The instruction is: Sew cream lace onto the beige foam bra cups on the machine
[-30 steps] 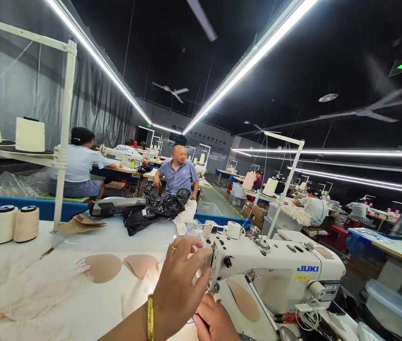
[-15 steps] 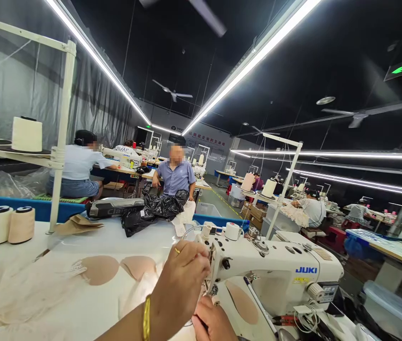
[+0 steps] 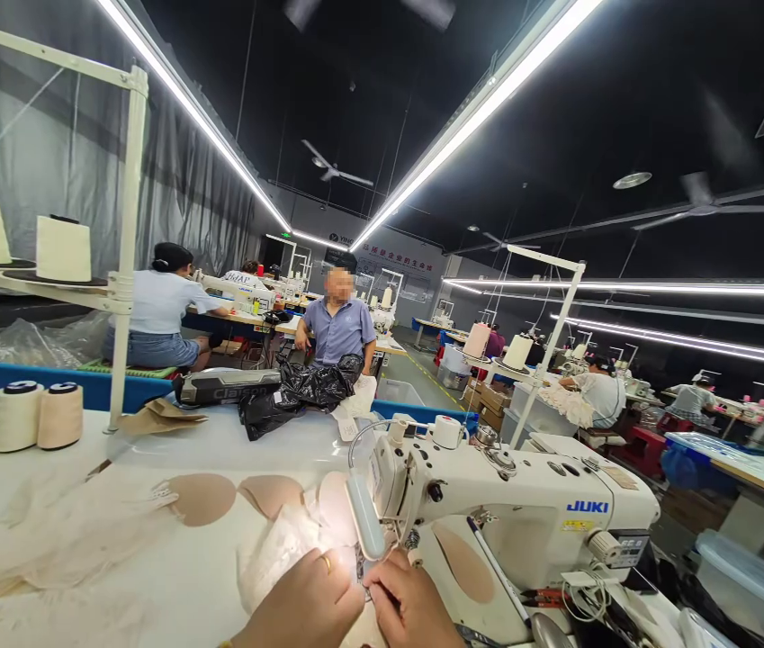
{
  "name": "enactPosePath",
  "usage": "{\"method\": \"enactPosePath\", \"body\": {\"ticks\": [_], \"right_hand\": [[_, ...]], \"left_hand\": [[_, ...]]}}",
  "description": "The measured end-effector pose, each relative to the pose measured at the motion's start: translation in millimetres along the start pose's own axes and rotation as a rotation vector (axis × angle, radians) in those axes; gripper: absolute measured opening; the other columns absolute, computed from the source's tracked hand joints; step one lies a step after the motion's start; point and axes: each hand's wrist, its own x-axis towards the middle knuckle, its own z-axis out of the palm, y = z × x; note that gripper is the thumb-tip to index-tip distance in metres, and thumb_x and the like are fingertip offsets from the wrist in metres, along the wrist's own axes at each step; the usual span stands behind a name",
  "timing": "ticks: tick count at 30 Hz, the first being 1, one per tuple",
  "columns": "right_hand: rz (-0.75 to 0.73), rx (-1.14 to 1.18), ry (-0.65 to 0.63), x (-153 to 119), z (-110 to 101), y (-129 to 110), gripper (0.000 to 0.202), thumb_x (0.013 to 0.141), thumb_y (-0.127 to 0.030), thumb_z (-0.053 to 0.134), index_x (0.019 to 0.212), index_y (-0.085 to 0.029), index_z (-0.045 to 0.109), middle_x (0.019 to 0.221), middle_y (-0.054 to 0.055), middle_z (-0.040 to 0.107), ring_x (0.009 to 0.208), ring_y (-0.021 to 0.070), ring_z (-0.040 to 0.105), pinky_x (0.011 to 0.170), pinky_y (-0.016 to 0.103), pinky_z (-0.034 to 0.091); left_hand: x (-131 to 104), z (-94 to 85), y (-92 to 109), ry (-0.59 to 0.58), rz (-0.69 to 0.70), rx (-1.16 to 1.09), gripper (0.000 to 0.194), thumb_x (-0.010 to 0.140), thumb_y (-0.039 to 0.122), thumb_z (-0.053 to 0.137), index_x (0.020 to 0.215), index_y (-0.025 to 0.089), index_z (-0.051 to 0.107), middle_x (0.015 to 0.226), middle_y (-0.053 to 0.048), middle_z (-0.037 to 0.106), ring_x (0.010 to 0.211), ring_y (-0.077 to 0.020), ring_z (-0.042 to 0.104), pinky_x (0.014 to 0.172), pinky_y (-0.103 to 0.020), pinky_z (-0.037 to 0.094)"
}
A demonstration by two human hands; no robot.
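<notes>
My left hand [image 3: 318,596] is closed, its fingertips by the needle area of the white sewing machine [image 3: 523,495]. Facing it, my right hand [image 3: 412,596] has thumb and forefinger drawn together beneath the machine head. What the fingertips of either hand pinch is too small or hidden. Pale lace fabric [image 3: 274,544] lies bunched beside my left hand, lit by a small lamp [image 3: 364,517] on a bendable neck. Beige oval pads lie on the table behind, among them one pad [image 3: 204,499]. Another beige pad [image 3: 463,562] rests under the machine arm.
Thread cones [image 3: 61,416] and a thread stand post [image 3: 126,252] are at the left. A black plastic bag [image 3: 301,391] lies at the table's back edge. A pen-like stick [image 3: 498,569] and red-handled tool [image 3: 544,598] lie right. A seated person [image 3: 337,328] faces me; others sit at machines.
My left hand has come down from the front of the machine head to beside my right hand, uncovering the lamp. My right hand stays near the needle. The view has shifted slightly.
</notes>
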Motion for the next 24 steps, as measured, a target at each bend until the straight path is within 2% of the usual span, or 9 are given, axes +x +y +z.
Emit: {"method": "enactPosePath", "body": {"ticks": [3, 6, 9, 12, 15, 18, 20, 22, 24], "right_hand": [[-0.008, 0.026, -0.006, -0.7, 1.8, 4.8, 0.016, 0.091, -0.02, 0.054, 0.094, -0.025, 0.069, 0.086, 0.004, 0.07, 0.078, 0.0207, 0.068, 0.067, 0.027, 0.045], [0.003, 0.044, -0.033, -1.8, 3.6, 10.7, 0.017, 0.091, -0.02, 0.055, 0.094, -0.025, 0.071, 0.084, 0.003, 0.069, 0.077, 0.0196, 0.066, 0.069, 0.026, 0.045], [0.066, 0.09, -0.055, -2.3, 2.1, 9.0, 0.015, 0.09, -0.02, 0.057, 0.091, -0.024, 0.071, 0.085, 0.003, 0.069, 0.076, 0.0195, 0.064, 0.069, 0.025, 0.045], [0.145, 0.107, -0.059, -1.6, -4.2, -1.8, 0.017, 0.091, -0.02, 0.055, 0.091, -0.023, 0.072, 0.085, 0.003, 0.068, 0.077, 0.0206, 0.065, 0.069, 0.027, 0.045], [0.188, 0.113, -0.064, -0.3, -14.0, -15.2, 0.023, 0.095, -0.022, 0.052, 0.097, -0.023, 0.075, 0.087, 0.004, 0.069, 0.082, 0.0215, 0.066, 0.074, 0.028, 0.046], [0.203, 0.163, -0.033, 0.4, -22.0, -24.3, 0.023, 0.097, -0.024, 0.051, 0.099, -0.023, 0.074, 0.09, 0.005, 0.071, 0.085, 0.0217, 0.066, 0.079, 0.03, 0.046], [0.207, 0.178, -0.02, 0.6, -23.4, -26.5, 0.021, 0.096, -0.023, 0.052, 0.096, -0.023, 0.074, 0.089, 0.004, 0.071, 0.085, 0.0213, 0.065, 0.078, 0.029, 0.047], [0.177, 0.152, -0.012, 1.0, -21.5, -26.1, 0.021, 0.096, -0.021, 0.052, 0.095, -0.023, 0.073, 0.091, 0.004, 0.072, 0.086, 0.021, 0.065, 0.078, 0.029, 0.047], [0.126, 0.116, 0.001, 1.5, -17.9, -24.5, 0.022, 0.095, -0.019, 0.051, 0.098, -0.023, 0.072, 0.095, 0.005, 0.073, 0.087, 0.0208, 0.066, 0.078, 0.029, 0.048]], "left_hand": [[11.0, 0.5, 3.5, -0.282, -0.036, -0.007, 0.041, 0.076, 0.037, 0.081, 0.059, 0.022, 0.048, 0.056, -0.001, 0.06, 0.051, -0.0202, 0.051, 0.049, -0.033, 0.027], [29.2, -19.5, 11.6, -0.517, -0.072, -0.142, 0.039, 0.074, 0.016, 0.075, 0.055, 0.02, 0.041, 0.049, 0.002, 0.056, 0.041, -0.0146, 0.043, 0.045, -0.031, 0.018], [47.7, -57.6, 14.2, -0.382, -0.16, -0.289, 0.024, 0.088, 0.015, 0.061, 0.068, 0.021, 0.049, 0.067, 0.0, 0.068, 0.055, -0.0165, 0.057, 0.052, -0.029, 0.028], [53.5, -81.0, 12.5, -0.305, -0.321, -0.432, 0.023, 0.095, 0.018, 0.048, 0.072, 0.022, 0.045, 0.071, 0.0, 0.067, 0.063, -0.0176, 0.058, 0.06, -0.028, 0.033], [42.9, -75.9, 15.0, -0.491, -0.399, -0.556, 0.025, 0.086, 0.015, 0.05, 0.067, 0.021, 0.035, 0.064, 0.001, 0.061, 0.057, -0.0168, 0.05, 0.057, -0.029, 0.027], [29.0, -62.8, 22.6, -0.598, -0.502, -0.705, 0.015, 0.082, 0.018, 0.054, 0.071, 0.022, 0.046, 0.065, 0.002, 0.06, 0.06, -0.0184, 0.051, 0.06, -0.029, 0.026], [26.6, -57.0, 28.1, -0.553, -0.672, -0.809, 0.008, 0.084, 0.028, 0.06, 0.09, 0.024, 0.057, 0.064, 0.003, 0.058, 0.062, -0.0202, 0.052, 0.061, -0.028, 0.028], [31.7, -52.0, 33.1, -0.463, -0.866, -0.935, 0.034, 0.084, 0.044, 0.065, 0.109, 0.022, 0.058, 0.059, 0.006, 0.05, 0.06, -0.0203, 0.05, 0.059, -0.028, 0.029], [41.3, -46.2, 37.7, -0.376, -1.004, -1.114, 0.049, 0.081, 0.058, 0.068, 0.111, 0.021, 0.058, 0.056, 0.01, 0.041, 0.054, -0.0179, 0.045, 0.056, -0.027, 0.03]]}}
